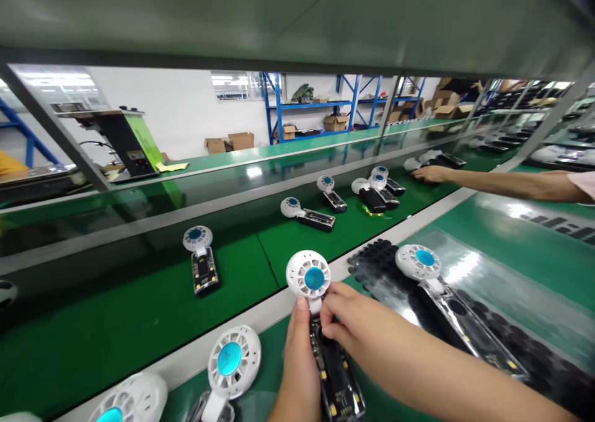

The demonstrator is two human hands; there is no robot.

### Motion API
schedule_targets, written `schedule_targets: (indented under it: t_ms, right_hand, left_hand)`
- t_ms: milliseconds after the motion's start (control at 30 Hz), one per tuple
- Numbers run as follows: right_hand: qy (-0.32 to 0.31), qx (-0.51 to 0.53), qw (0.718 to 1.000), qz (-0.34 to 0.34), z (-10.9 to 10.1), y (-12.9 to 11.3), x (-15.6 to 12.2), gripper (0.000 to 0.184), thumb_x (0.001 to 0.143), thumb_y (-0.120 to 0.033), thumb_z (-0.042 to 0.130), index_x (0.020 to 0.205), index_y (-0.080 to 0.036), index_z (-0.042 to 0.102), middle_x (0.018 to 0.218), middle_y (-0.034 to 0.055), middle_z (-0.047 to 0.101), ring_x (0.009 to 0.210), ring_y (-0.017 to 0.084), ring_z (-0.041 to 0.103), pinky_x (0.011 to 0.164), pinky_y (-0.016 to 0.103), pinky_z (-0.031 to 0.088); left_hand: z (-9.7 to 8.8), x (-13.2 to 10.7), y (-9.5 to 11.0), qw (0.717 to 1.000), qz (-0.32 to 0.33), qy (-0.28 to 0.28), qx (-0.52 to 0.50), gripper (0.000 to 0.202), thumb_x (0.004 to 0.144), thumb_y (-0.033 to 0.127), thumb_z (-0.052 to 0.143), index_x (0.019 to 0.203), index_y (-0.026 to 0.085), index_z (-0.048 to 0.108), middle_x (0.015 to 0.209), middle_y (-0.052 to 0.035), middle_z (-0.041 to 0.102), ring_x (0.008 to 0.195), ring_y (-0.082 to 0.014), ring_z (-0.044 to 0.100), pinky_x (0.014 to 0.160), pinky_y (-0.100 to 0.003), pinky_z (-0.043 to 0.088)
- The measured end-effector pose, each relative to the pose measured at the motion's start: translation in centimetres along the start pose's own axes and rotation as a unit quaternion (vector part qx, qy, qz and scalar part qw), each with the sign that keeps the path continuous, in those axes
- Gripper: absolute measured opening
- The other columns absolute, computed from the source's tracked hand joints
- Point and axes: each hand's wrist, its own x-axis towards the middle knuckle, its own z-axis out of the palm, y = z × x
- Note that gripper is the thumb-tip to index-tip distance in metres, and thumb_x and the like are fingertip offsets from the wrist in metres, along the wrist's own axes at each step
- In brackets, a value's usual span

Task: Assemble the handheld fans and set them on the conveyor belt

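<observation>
Handheld fan (331, 360), one: white head, blue hub, bare circuit board; held above the table (267, 354), beside the green conveyor belt (153, 310). Left hand (300, 363): grip closed along its side, thumb at neck. Right hand (346, 313): grip pinched near neck; catch uncertain. Second fan (465, 320): right, over black discs (379, 267).
</observation>
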Motion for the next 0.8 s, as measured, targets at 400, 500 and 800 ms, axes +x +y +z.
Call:
schedule_targets:
  t_ms: [400,500,800]
  right_hand:
    - [0.039,0.006,0.999,-0.004,1.2,0.8,0.4,0.016,0.079,-0.007,0.042,0.072,-0.02,0.046,0.092,0.0006,0.049,0.073,0.013,0.053,0.063,0.024,0.038]
    - [0.035,0.005,0.999,-0.013,1.3,0.8,0.4,0.015,0.078,-0.007,0.042,0.072,-0.02,0.047,0.096,0.0019,0.049,0.073,0.013,0.054,0.063,0.024,0.039]
    - [0.085,0.109,0.989,-0.042,2.7,1.8,-0.2,0.019,0.076,-0.005,0.043,0.073,-0.023,0.048,0.111,-0.0005,0.045,0.087,0.012,0.054,0.073,0.022,0.041]
  left_hand:
    - [0.1,-0.8,0.3,0.999,-0.031,-0.029,-0.022,0.039,0.074,0.048,0.056,0.091,0.014,0.067,0.084,-0.0063,0.068,0.096,-0.0238,0.058,0.087,-0.032,0.041]
    - [0.2,-1.1,0.5,0.999,-0.028,-0.029,-0.019,0.038,0.074,0.048,0.057,0.09,0.015,0.067,0.083,-0.0058,0.068,0.096,-0.0239,0.058,0.087,-0.032,0.041]
    - [0.0,-1.0,0.3,1.0,-0.023,-0.022,0.002,0.043,0.071,0.053,0.057,0.085,0.015,0.068,0.081,-0.0069,0.067,0.096,-0.0245,0.057,0.085,-0.032,0.042]
